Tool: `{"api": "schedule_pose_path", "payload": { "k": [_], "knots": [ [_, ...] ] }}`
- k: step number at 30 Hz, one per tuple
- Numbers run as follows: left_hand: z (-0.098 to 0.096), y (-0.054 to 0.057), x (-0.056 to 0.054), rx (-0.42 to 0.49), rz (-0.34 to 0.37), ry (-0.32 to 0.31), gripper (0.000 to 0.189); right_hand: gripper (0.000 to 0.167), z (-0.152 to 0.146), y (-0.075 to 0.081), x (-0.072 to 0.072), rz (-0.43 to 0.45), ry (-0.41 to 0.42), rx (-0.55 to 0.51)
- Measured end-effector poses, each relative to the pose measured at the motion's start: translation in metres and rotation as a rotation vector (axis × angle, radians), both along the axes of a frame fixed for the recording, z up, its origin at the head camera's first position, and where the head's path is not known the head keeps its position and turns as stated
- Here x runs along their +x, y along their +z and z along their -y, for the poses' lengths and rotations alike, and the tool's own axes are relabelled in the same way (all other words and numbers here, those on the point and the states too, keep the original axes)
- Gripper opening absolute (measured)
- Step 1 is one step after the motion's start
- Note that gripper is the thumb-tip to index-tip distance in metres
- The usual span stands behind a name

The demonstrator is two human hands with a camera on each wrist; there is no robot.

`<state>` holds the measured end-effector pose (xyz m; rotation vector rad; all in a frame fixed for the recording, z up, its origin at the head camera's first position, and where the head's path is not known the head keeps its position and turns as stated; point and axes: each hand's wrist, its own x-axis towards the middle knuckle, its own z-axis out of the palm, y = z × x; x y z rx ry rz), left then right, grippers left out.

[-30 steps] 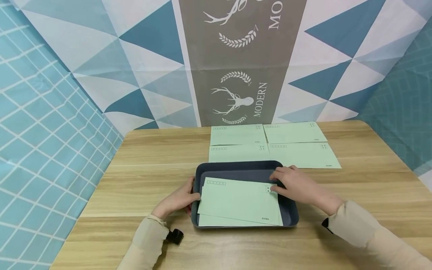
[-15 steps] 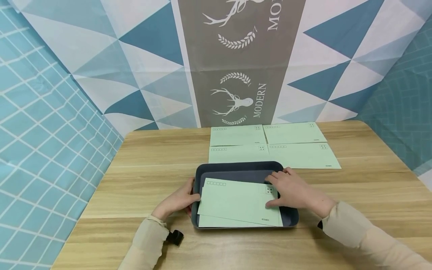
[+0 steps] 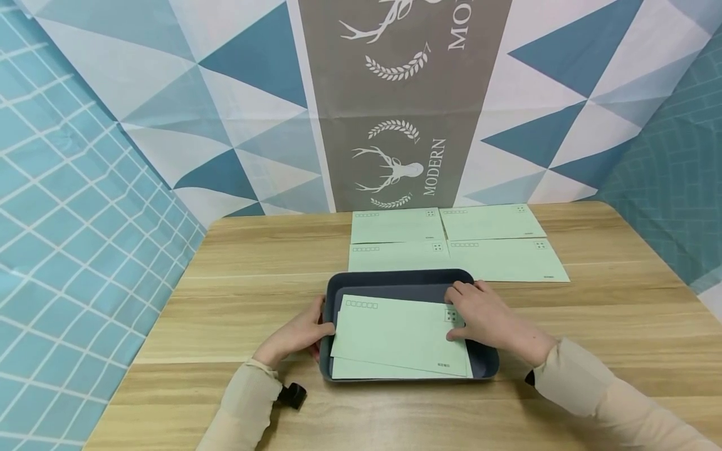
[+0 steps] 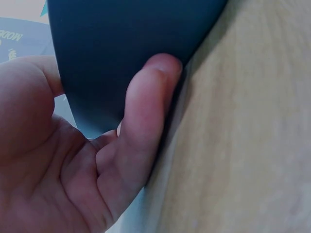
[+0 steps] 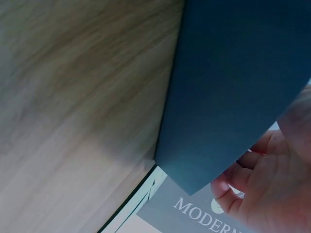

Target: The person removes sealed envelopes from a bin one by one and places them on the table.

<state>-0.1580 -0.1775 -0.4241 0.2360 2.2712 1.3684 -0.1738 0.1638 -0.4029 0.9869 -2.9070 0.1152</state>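
Observation:
A dark blue-grey tray [image 3: 395, 292] sits on the table with pale green envelopes in it. The top envelope [image 3: 397, 335] lies slightly askew over another envelope [image 3: 389, 371]. My left hand [image 3: 299, 332] grips the tray's left end, thumb over the rim and fingers along the outer wall; the left wrist view shows a finger low on that wall [image 4: 92, 58]. Reaching over the tray's right end, my right hand [image 3: 485, 319] pinches the top envelope's right end, fingertips at its upper edge and thumb by the printed stamp box.
Behind the tray, several green envelopes lie in two rows on the wooden table [image 3: 254, 300], among them the front right one [image 3: 507, 260]. The tray's back edge overlaps the front row in this view. A patterned cloth [image 3: 395, 100] hangs behind the table.
My right hand has moved slightly left over the top envelope, its thumb going down beside the stamp box. The envelope has shifted only slightly. My left hand keeps its grip on the tray.

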Motion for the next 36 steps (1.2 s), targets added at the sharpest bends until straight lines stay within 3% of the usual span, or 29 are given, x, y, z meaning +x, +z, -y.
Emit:
{"api": "schedule_pose_path", "payload": {
  "k": [3,9,15,18,27,36],
  "knots": [
    [-0.002,0.005,0.002,0.002,0.000,-0.002,0.066,0.048,0.001,0.002,0.001,0.032,-0.034,-0.049],
    [-0.007,0.025,0.010,0.015,-0.004,-0.004,0.066,0.040,0.001,0.006,0.003,0.190,-0.123,-0.184],
    [-0.008,0.028,0.011,0.017,-0.009,-0.007,0.066,0.037,-0.001,0.009,0.006,0.299,-0.156,-0.265],
    [-0.008,0.026,0.010,0.013,0.004,-0.005,0.065,0.036,-0.002,0.009,0.007,0.349,-0.167,-0.321],
    [-0.001,0.001,0.000,-0.001,0.002,-0.002,0.068,0.027,-0.008,0.011,0.009,0.448,-0.195,-0.507],
    [-0.002,0.001,0.000,0.002,0.011,0.006,0.071,0.026,-0.008,0.013,0.010,0.530,-0.251,-0.761]
  ]
}}
